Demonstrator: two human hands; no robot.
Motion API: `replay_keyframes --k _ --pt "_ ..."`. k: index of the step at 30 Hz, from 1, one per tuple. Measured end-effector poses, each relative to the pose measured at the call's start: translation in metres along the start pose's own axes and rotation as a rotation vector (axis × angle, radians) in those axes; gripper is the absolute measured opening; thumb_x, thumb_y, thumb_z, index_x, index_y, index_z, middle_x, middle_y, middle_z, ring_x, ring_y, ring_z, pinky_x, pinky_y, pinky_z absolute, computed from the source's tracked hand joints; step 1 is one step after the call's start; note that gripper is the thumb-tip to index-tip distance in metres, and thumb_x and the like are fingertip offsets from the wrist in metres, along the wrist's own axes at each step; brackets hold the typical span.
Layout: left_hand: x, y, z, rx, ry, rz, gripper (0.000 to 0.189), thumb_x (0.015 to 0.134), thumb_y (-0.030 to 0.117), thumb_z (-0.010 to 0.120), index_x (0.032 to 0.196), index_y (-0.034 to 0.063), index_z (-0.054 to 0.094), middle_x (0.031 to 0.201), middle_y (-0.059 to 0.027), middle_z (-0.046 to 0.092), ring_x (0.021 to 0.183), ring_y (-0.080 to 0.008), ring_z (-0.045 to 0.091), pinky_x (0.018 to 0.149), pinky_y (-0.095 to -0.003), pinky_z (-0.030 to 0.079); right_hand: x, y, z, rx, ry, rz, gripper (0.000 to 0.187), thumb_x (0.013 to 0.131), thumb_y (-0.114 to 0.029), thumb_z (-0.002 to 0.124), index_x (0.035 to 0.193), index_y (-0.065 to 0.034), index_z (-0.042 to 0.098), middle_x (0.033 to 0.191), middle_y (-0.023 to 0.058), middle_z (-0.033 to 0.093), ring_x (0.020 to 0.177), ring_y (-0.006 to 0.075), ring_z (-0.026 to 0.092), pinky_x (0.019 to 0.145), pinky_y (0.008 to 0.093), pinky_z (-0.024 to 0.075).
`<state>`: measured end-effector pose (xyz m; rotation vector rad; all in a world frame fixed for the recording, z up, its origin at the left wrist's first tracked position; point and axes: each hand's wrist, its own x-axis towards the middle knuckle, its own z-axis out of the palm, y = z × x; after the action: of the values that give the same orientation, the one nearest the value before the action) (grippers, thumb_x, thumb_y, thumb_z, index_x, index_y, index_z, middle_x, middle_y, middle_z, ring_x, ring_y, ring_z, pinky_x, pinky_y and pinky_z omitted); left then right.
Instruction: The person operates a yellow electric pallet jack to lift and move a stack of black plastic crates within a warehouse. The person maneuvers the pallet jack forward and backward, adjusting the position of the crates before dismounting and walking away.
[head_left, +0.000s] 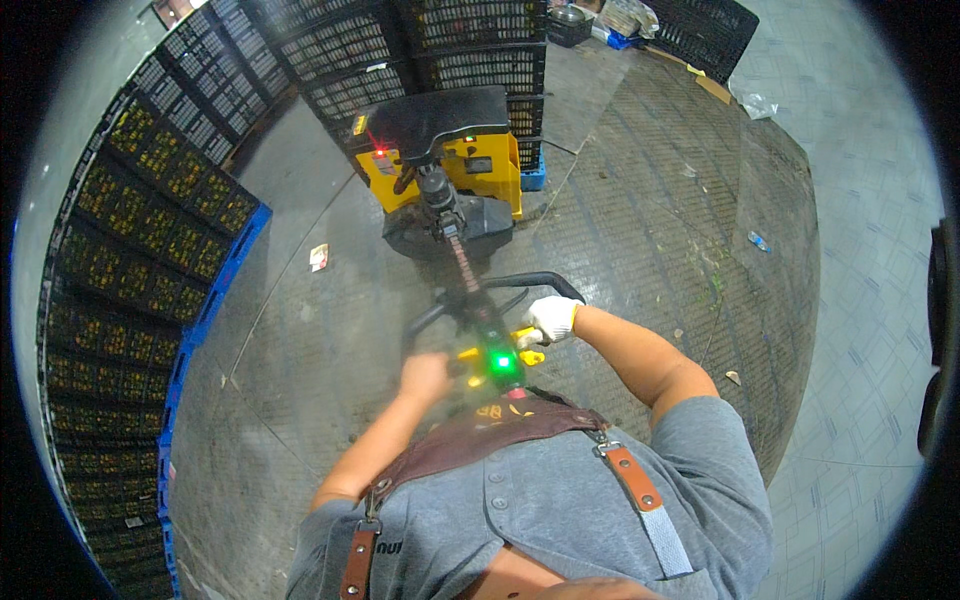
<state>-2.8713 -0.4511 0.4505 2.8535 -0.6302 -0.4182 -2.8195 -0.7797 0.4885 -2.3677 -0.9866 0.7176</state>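
Observation:
An electric pallet truck with a yellow and black body stands in front of me, its tiller reaching back to my waist. The tiller head has a black loop handle, yellow controls and a lit green light. My right hand, in a white knit glove, is closed around the right side of the handle beside the yellow controls. My left hand is bare and blurred, close to the left yellow controls; whether its fingers grip the handle cannot be told. A red light glows on the truck's body.
Stacked black plastic crates rise behind the truck, partly on a blue pallet. More filled crates line the left on blue pallets. A plastic bottle and paper scrap lie on the floor. Another black crate stands upper right.

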Motion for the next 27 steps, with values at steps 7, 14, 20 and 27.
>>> replay_keyframes --k 7,14,20,27 --pt "0.005 0.041 -0.008 -0.106 0.043 -0.011 0.022 0.074 0.023 0.076 0.09 0.0083 0.073 0.086 -0.0187 0.073 0.083 -0.0387 0.071 0.078 -0.0499 0.057 -0.019 0.017 -0.018 0.07 -0.024 -0.008 0.058 0.091 -0.065 0.06 0.112 -0.0122 0.075 0.08 0.0202 0.071 0.077 0.0423 0.068 0.069 0.0484 0.052" --pt "0.004 0.044 -0.007 -0.043 0.004 -0.058 0.024 0.072 0.022 0.076 0.093 0.0094 0.073 0.088 -0.0179 0.074 0.085 -0.0381 0.072 0.079 -0.0493 0.057 -0.012 0.035 -0.002 -0.045 -0.07 -0.065 0.065 0.083 -0.068 0.069 0.114 -0.0101 0.073 0.096 0.0201 0.073 0.089 0.0427 0.069 0.076 0.0485 0.0529" --pt "-0.007 0.013 -0.008 0.039 -0.008 -0.078 0.025 0.073 0.025 0.075 0.094 0.0118 0.074 0.088 -0.0164 0.074 0.088 -0.0371 0.071 0.081 -0.0486 0.057 0.016 0.028 0.023 -0.169 -0.225 -0.097 0.088 0.069 -0.063 0.083 0.137 -0.0116 0.059 0.118 0.0198 0.071 0.107 0.0413 0.067 0.086 0.0465 0.0532" --pt "-0.014 -0.035 -0.018 0.083 -0.205 -0.141 0.032 0.072 0.025 0.073 0.102 0.0113 0.075 0.101 -0.0182 0.073 0.097 -0.0386 0.069 0.085 -0.0492 0.055 0.042 -0.026 0.045 -0.175 -0.19 0.078 0.039 0.072 -0.043 0.082 0.098 -0.0134 0.078 0.092 0.014 0.076 0.087 0.0346 0.073 0.075 0.0453 0.0555"
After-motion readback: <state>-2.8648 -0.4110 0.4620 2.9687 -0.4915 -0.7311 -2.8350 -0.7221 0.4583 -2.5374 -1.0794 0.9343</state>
